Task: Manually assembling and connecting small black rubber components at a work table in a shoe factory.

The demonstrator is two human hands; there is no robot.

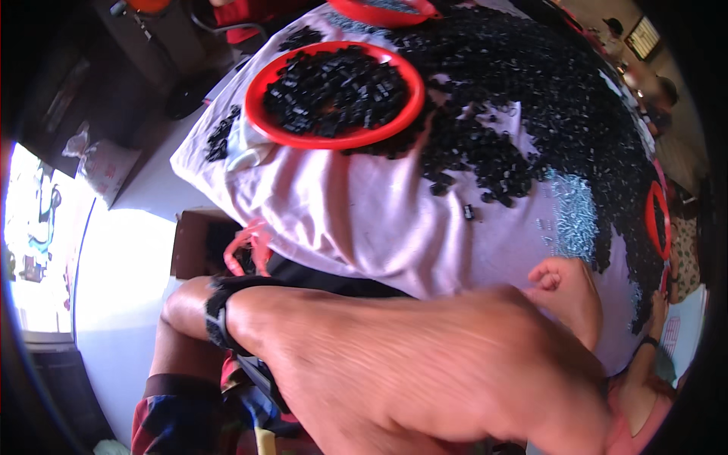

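My left hand (462, 364) reaches across the foreground from the left, close to the camera, with a dark band (218, 315) on its wrist. Its back faces up, and its fingers are hidden. Beyond it, partly covered by it, my right hand (572, 297) is closed with curled fingers above the pale cloth (493, 246). What it holds, if anything, does not show. Just past the right hand lies a heap of small silvery screws (574, 216). Small black plastic pieces (485, 155) spread widely beside them, with one loose black piece (468, 212) nearer.
A red basin (265, 125) full of black pieces stands on the cloth. Another red basin (387, 15) with silvery screws is at the far edge, and a third red basin (658, 220) at the right. A co-worker's arm (644, 360) is at the right edge. A cardboard box (191, 246) sits below the table's left side.
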